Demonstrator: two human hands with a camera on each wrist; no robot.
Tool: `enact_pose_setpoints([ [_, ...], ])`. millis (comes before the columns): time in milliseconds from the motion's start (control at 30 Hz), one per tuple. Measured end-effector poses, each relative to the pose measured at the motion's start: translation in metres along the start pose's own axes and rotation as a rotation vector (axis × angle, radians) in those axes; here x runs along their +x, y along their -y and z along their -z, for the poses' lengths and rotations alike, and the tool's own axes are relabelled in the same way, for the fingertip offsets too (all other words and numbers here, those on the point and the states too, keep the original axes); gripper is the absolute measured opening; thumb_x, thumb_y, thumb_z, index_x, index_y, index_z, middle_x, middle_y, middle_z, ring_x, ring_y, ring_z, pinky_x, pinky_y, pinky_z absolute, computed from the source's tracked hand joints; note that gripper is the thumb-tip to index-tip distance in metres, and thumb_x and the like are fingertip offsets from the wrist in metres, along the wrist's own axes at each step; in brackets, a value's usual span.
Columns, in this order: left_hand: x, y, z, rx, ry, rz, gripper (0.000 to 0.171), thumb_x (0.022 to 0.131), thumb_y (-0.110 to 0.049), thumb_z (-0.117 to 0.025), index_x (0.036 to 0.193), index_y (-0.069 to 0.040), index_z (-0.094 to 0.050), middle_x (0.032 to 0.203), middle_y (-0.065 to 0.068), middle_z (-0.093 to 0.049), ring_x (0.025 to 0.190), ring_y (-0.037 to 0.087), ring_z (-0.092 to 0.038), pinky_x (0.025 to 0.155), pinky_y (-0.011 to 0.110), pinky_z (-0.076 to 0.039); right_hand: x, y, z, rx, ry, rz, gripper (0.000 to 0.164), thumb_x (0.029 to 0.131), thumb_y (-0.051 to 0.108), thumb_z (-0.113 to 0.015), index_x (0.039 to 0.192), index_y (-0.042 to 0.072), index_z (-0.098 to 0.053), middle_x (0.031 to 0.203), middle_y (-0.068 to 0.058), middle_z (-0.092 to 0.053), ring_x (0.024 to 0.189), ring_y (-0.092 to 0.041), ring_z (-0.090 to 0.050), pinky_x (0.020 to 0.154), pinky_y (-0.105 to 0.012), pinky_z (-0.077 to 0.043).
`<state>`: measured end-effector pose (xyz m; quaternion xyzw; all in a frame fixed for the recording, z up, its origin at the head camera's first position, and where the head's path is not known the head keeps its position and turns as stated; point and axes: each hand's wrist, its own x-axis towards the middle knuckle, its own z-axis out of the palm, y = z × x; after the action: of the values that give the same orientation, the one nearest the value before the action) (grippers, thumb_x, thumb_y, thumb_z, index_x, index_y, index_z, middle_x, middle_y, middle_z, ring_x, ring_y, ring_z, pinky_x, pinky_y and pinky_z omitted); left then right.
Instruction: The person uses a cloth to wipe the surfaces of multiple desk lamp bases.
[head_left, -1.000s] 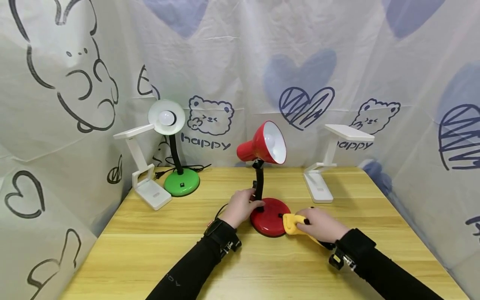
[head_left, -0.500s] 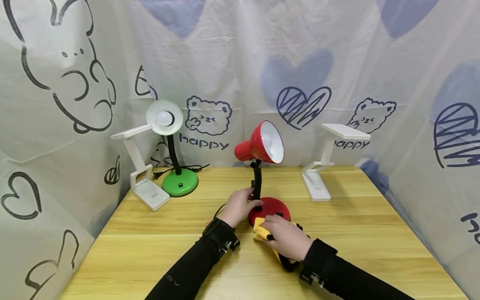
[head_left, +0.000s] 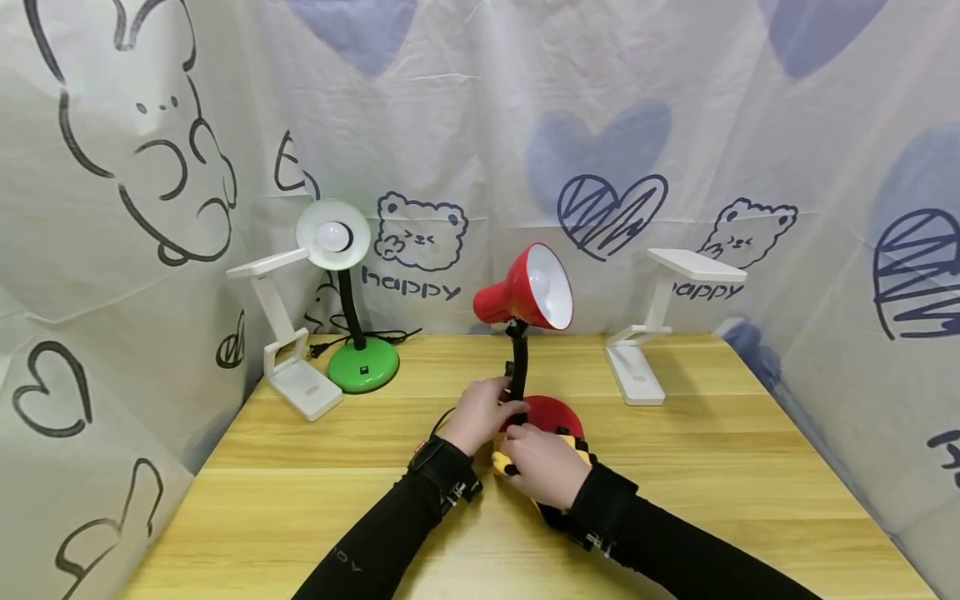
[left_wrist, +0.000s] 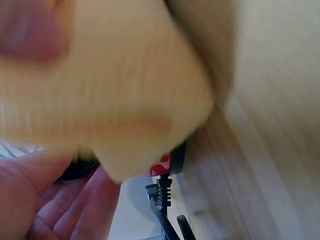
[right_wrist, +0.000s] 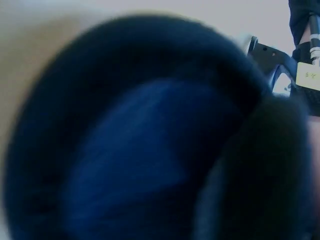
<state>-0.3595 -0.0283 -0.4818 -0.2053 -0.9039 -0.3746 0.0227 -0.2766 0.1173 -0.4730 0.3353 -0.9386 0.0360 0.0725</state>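
A red desk lamp (head_left: 517,292) stands upright mid-table, its black neck rising from a round red base (head_left: 553,410). My left hand (head_left: 480,412) grips the foot of that neck; the left wrist view shows its curled fingers (left_wrist: 75,205) behind a blurred yellow cloth. With my right hand (head_left: 547,467) I hold the yellow cloth (head_left: 504,462), edged in black, against the front of the base. Hand and cloth cover that front part. A dark, blurred fold of cloth (right_wrist: 150,125) fills most of the right wrist view.
Back left are a green desk lamp (head_left: 363,367) and a white folding lamp (head_left: 307,387). Another white folding lamp (head_left: 636,375) stands back right. A black power cord (left_wrist: 162,215) leaves the red base. Behind the wooden table (head_left: 300,517) hangs a printed curtain (head_left: 480,108).
My right hand has swept the yellow cloth leftward from the right edge of the red base across its front, close to my left hand. The left hand keeps its grip on the neck.
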Motion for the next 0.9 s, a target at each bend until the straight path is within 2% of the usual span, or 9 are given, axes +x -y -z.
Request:
enact_pose_setpoints([
  [200,0.001,-0.002,-0.001,0.025,-0.009,0.001,0.019,0.095,-0.035,-0.071,0.102,-0.017,-0.070,0.095,0.002,-0.075,0.083,0.012,-0.069,0.068,0.025,-0.053,-0.025,-0.011,0.008,0.082,0.036,-0.007,0.013,0.086,0.030,-0.077,0.083,0.020,-0.069,0.078,0.009,-0.049,0.068,-0.007,-0.041,0.062,-0.022,-0.037],
  [300,0.001,-0.002,-0.001,0.026,-0.012,0.004,0.019,0.095,-0.035,-0.071,0.101,-0.017,-0.070,0.095,0.002,-0.075,0.085,0.013,-0.070,0.069,0.026,-0.054,-0.038,-0.021,0.012,0.077,0.040,-0.031,0.016,0.086,0.034,-0.077,0.080,0.023,-0.067,0.076,0.011,-0.046,0.065,-0.006,-0.038,0.058,-0.022,-0.034],
  [567,0.000,-0.003,-0.002,0.028,-0.018,0.005,0.019,0.095,-0.034,-0.071,0.101,-0.016,-0.070,0.094,0.001,-0.076,0.085,0.013,-0.070,0.070,0.026,-0.055,-0.063,-0.049,0.017,-0.007,0.024,-0.108,0.019,0.081,0.041,-0.081,0.084,0.024,-0.072,0.080,0.013,-0.056,0.072,-0.007,-0.048,0.057,-0.025,-0.040],
  [767,0.001,-0.002,-0.001,0.013,-0.020,0.009,0.018,0.094,-0.034,-0.072,0.099,-0.016,-0.069,0.091,0.001,-0.075,0.080,0.012,-0.067,0.066,0.025,-0.052,-0.066,-0.071,0.013,-0.097,-0.036,-0.144,0.020,0.079,0.040,-0.082,0.079,0.024,-0.070,0.085,0.009,-0.065,0.072,-0.012,-0.052,0.056,-0.027,-0.042],
  [900,0.003,-0.002,-0.001,0.019,-0.030,0.017,0.019,0.094,-0.035,-0.072,0.098,-0.016,-0.070,0.090,0.000,-0.075,0.081,0.013,-0.067,0.068,0.025,-0.051,-0.062,-0.086,0.012,-0.115,-0.048,-0.203,0.020,0.081,0.038,-0.081,0.084,0.021,-0.072,0.085,0.006,-0.066,0.075,-0.014,-0.055,0.058,-0.029,-0.044],
])
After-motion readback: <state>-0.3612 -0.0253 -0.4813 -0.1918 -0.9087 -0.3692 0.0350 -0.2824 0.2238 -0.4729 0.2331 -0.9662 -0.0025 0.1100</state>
